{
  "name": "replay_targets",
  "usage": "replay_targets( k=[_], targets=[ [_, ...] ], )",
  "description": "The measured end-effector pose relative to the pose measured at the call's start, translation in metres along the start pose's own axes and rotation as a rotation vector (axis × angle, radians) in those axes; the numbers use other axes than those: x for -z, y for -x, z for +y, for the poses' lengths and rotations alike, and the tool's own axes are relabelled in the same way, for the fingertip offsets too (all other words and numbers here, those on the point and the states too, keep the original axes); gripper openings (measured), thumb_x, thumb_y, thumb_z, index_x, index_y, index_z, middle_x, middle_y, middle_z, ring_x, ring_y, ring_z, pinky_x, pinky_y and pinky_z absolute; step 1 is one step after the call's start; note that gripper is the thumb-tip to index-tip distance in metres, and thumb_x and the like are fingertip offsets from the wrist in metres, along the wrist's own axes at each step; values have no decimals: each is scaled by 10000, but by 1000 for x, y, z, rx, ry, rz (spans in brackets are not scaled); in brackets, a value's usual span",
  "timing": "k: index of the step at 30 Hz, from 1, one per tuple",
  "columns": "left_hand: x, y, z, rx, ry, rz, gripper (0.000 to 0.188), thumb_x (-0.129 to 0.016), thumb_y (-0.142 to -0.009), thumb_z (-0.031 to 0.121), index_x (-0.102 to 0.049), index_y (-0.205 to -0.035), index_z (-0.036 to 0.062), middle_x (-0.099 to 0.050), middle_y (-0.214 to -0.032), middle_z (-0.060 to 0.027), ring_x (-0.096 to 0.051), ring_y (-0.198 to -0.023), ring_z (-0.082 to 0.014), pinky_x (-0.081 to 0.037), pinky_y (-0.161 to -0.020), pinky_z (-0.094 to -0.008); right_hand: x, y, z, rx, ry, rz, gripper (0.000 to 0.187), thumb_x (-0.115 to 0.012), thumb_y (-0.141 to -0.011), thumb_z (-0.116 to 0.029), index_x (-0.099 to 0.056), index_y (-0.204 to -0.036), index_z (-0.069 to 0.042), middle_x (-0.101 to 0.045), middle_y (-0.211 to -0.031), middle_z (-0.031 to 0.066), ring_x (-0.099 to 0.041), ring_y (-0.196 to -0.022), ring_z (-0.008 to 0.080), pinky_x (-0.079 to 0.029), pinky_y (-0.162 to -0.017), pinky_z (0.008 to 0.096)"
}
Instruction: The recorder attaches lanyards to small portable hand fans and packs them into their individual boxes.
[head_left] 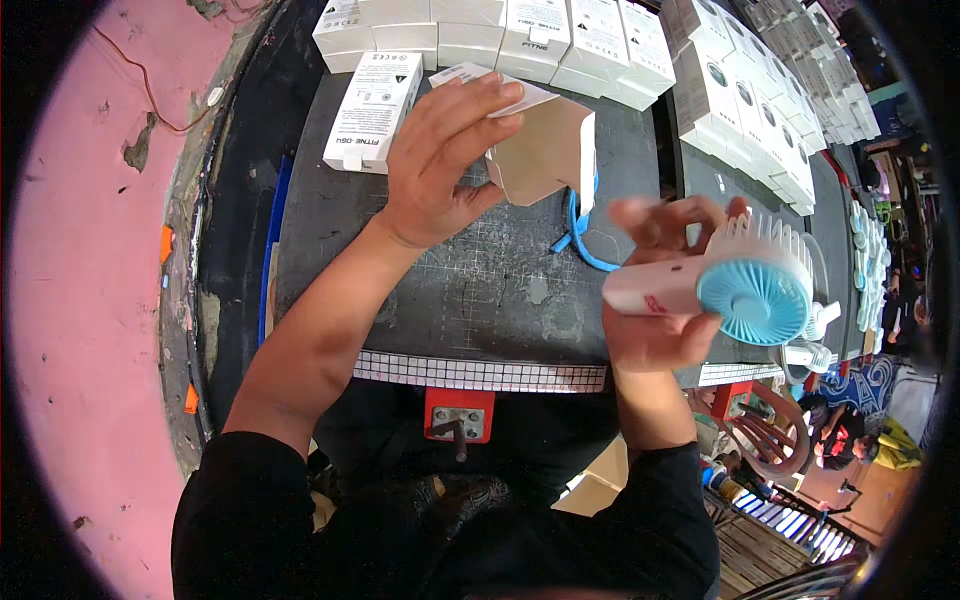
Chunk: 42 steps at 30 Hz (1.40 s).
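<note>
At far left on the dark work table (470, 320), you have a closed white carton (372, 112) lying just beside your left hand, with a row of white boxes (470, 42) behind it. Your left hand (440, 165) is grasping an open carton (545, 150), fingers over the upper side and thumb at the lower edge. Its bare brown inside shows, and the mouth appears to face right and toward you.

Right of that, a blue cord (590, 258) lies curved on the table, partly behind the carton.

Your right hand (650, 335), blurred in part, is closed around the white handle of a handheld fan (755, 300), held above the table's front right portion. The fan's long axis runs nearly level across the view: handle end to the left, blue-faced head to the right. The handle end, not the head, is nearer the open carton, which lies left of it and farther from you; the two are apart. The right hand is the nearer one to the fan. Beyond, at far right, lie other fans (812, 355).
</note>
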<state>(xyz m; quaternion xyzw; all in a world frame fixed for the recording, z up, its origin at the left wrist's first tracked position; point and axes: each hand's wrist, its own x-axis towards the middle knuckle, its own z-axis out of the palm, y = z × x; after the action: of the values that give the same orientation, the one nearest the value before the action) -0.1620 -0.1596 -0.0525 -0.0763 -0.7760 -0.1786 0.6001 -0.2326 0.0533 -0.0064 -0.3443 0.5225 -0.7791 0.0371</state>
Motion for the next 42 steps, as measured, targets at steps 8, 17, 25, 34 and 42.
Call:
replay_targets(
  k=[8, 17, 25, 34, 42],
  targets=[
    [0, 0, 0, 36, 10, 15, 689, -879, -621, 103, -668, -1277, 117, -691, -1351, -71, -644, -1278, -307, -522, -1061, -471, 1, -19, -23, -214, -184, -321, 771, -543, -993, -444, -234, -1626, -131, -477, -1110, 93, -559, -940, 249, -451, -868, 393],
    [0, -2, 9, 65, -39, -41, 707, -879, -626, 112, -668, -1298, 171, -673, -1379, -20, -646, -1261, -272, -520, -1032, -444, -17, -18, -2, -118, -628, -361, 678, -391, -1071, -537, -328, -1522, -36, -446, -1323, 149, -518, -1159, 267, -206, -1242, 670],
    [1, -1, 12, 36, -59, -118, 694, -869, -652, 132, -666, -1311, 201, -664, -1394, 10, -642, -1278, -257, -503, -1067, -454, -21, -16, 17, 412, -110, -207, 904, -774, -948, -198, -128, -1574, -281, -463, -1382, 186, -663, -1139, 403, -523, -1037, 662],
    [0, -3, 19, 49, -51, -154, 690, -866, -651, 144, -681, -1313, 204, -687, -1362, 23, -649, -1274, -233, -492, -1086, -451, -11, -11, 33, 487, 120, -134, 963, -782, -901, -100, -77, -1550, -196, -386, -1385, 258, -621, -1158, 385, -525, -1024, 602],
    [5, -4, 18, 0, -97, -176, 512, -836, -731, 129, -704, -1225, 108, -718, -1323, -81, -672, -1253, -319, -496, -1087, -481, -13, -7, 40, 441, 378, -192, 852, -731, -895, 39, -148, -1502, -94, -440, -1383, 319, -585, -1200, 332, -466, -1025, 403]
  ],
)
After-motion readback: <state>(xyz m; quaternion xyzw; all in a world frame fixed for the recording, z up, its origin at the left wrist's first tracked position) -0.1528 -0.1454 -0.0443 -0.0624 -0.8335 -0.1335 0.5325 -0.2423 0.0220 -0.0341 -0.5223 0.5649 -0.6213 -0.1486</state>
